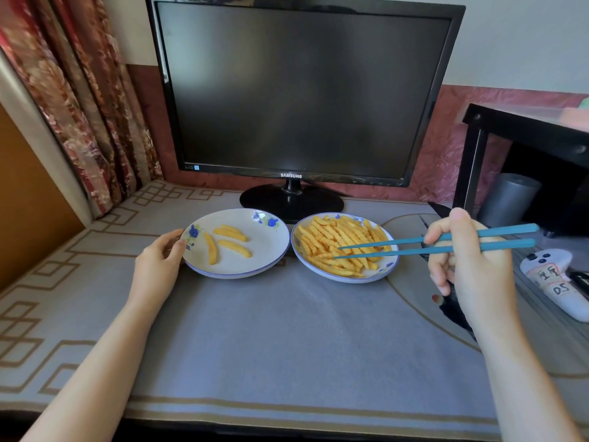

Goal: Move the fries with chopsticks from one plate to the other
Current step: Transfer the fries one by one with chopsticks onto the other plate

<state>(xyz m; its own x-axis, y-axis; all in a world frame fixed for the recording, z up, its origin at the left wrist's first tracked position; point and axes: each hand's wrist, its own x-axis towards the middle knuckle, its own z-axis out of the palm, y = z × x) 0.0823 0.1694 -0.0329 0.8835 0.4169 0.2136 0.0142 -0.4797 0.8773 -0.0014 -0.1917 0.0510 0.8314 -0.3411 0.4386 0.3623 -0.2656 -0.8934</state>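
Two white plates with blue flowers stand side by side before the monitor. The left plate (267,247) holds several fries (234,247) spread apart. The right plate (382,271) is heaped with fries (341,242). My right hand (468,266) grips a pair of blue chopsticks (414,245); their tips are slightly apart and lie over the middle of the heap. Whether a fry sits between the tips I cannot tell. My left hand (159,260) holds the left plate's rim at its left edge, thumb on the rim.
A black monitor (299,90) on its stand (291,202) rises just behind the plates. A black shelf (522,154) with a grey cylinder (506,199) stands at the right, a white controller (554,279) lies beside my right hand. Curtains (79,106) hang at the left.
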